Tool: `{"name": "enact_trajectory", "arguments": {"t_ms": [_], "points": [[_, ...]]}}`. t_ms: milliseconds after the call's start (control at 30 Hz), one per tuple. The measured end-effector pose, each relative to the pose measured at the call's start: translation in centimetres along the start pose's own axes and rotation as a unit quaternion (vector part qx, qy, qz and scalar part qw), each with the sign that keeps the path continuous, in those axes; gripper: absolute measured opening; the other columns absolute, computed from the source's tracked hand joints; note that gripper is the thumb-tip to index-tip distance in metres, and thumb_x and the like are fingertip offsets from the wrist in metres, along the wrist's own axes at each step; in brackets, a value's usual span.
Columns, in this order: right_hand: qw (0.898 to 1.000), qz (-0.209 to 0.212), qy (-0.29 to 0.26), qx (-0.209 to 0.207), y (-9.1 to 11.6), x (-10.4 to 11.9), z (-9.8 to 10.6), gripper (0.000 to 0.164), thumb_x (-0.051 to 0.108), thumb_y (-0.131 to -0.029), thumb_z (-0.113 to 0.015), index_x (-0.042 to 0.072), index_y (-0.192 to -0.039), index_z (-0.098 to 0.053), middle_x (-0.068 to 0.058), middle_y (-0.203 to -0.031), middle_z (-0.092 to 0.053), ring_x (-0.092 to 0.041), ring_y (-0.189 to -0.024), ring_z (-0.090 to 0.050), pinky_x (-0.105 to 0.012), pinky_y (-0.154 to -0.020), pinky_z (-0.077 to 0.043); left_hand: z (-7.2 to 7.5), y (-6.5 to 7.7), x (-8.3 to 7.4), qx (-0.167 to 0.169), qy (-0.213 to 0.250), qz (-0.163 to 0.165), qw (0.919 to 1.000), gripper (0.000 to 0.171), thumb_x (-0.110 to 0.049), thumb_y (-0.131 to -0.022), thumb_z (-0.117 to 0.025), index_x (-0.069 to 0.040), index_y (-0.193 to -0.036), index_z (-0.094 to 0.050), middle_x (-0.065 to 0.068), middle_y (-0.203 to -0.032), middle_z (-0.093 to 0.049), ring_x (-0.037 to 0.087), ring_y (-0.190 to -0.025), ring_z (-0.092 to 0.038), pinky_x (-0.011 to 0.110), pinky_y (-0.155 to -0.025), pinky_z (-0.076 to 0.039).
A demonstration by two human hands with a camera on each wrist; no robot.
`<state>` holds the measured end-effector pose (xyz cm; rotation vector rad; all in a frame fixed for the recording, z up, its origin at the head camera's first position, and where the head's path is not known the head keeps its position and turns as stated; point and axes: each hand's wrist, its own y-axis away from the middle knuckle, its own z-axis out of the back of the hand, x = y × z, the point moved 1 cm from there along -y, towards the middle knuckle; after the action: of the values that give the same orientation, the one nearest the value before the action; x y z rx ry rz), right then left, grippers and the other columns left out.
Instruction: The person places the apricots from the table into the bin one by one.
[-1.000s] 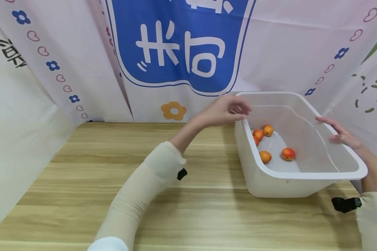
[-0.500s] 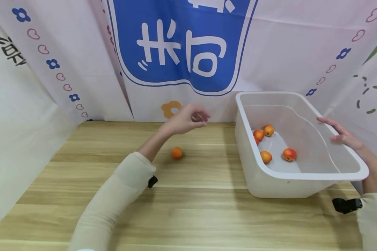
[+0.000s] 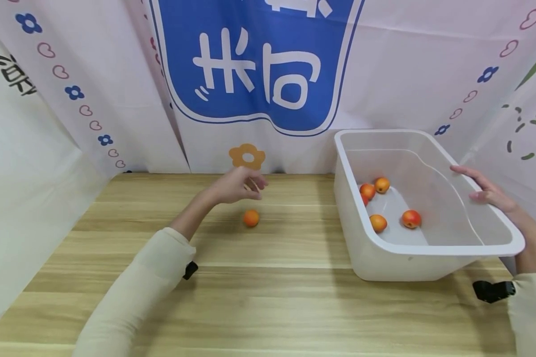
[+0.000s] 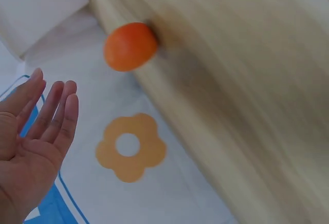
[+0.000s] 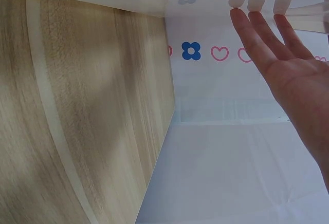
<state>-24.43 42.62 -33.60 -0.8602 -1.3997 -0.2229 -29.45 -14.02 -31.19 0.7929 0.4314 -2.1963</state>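
A small orange fruit point(image 3: 251, 218) that looks like an apricot lies on the wooden table, just below my left hand point(image 3: 241, 186). That hand hovers with loosely bent fingers and holds nothing. In the left wrist view the fruit point(image 4: 130, 47) shows up beyond the fingertips point(image 4: 70, 100). My right hand point(image 3: 491, 192) holds the right rim of a white plastic bin point(image 3: 397, 263), thumb over the inside and fingers along the outer wall. The right wrist view shows those fingers point(image 5: 257, 41) against the translucent wall. Several orange-red fruits point(image 3: 411, 218) lie on the bin's floor.
The bin stands at the right of the wooden table point(image 3: 268, 307), close to the back. A printed white cloth point(image 3: 295, 153) hangs right behind the table's back edge, with more cloth on both sides. Black wrist cameras point(image 3: 493, 291) stick out from the sleeves.
My left hand has moved left from over the bin's left rim to above the single fruit, which the left arm hid at first. My right hand and the bin have stayed put.
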Motion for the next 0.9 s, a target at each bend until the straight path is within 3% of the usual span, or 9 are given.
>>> {"name": "enact_trajectory", "arguments": {"t_ms": [300, 467, 633, 900], "points": [[0.997, -0.010, 0.063, -0.051, 0.4, 0.1, 0.0, 0.086, -0.017, -0.089, -0.012, 0.024, -0.155, -0.049, 0.000, -0.141, -0.060, -0.015, -0.116, -0.068, -0.031, -0.079, -0.062, -0.6, 1.8, 2.2, 0.038, -0.012, 0.023, 0.9990, 0.033, 0.005, -0.087, -0.078, 0.011, -0.119, -0.069, 0.027, -0.113, -0.070, 0.034, -0.098, -0.073, 0.040, -0.089, -0.061], [0.996, -0.011, 0.062, -0.056, 0.2, 0.2, 0.0, 0.085, -0.016, -0.089, -0.013, 0.023, -0.155, -0.049, 0.000, -0.141, -0.061, -0.015, -0.115, -0.068, -0.032, -0.079, -0.062, -0.9, 2.4, 3.0, 0.059, -0.005, 0.029, 0.9979, 0.036, 0.003, -0.088, -0.078, 0.013, -0.121, -0.067, 0.030, -0.117, -0.068, 0.036, -0.100, -0.072, 0.041, -0.091, -0.060], [0.995, -0.014, 0.072, -0.074, 0.3, 0.2, -0.1, 0.090, -0.019, -0.085, -0.011, 0.023, -0.153, -0.052, -0.001, -0.134, -0.063, -0.014, -0.110, -0.069, -0.029, -0.075, -0.063, -1.2, 2.8, 3.4, 0.074, 0.009, 0.053, 0.9958, 0.044, -0.002, -0.087, -0.082, 0.011, -0.126, -0.065, 0.028, -0.121, -0.067, 0.035, -0.103, -0.070, 0.042, -0.094, -0.059], [0.995, -0.019, 0.063, -0.077, 0.5, 0.1, -0.2, 0.088, -0.018, -0.086, -0.010, 0.023, -0.153, -0.051, -0.001, -0.137, -0.062, -0.015, -0.112, -0.069, -0.030, -0.078, -0.063, -1.8, 2.6, 3.4, 0.081, 0.007, 0.059, 0.9949, 0.043, -0.002, -0.086, -0.083, 0.011, -0.123, -0.067, 0.023, -0.119, -0.069, 0.032, -0.101, -0.071, 0.039, -0.090, -0.060]]}}
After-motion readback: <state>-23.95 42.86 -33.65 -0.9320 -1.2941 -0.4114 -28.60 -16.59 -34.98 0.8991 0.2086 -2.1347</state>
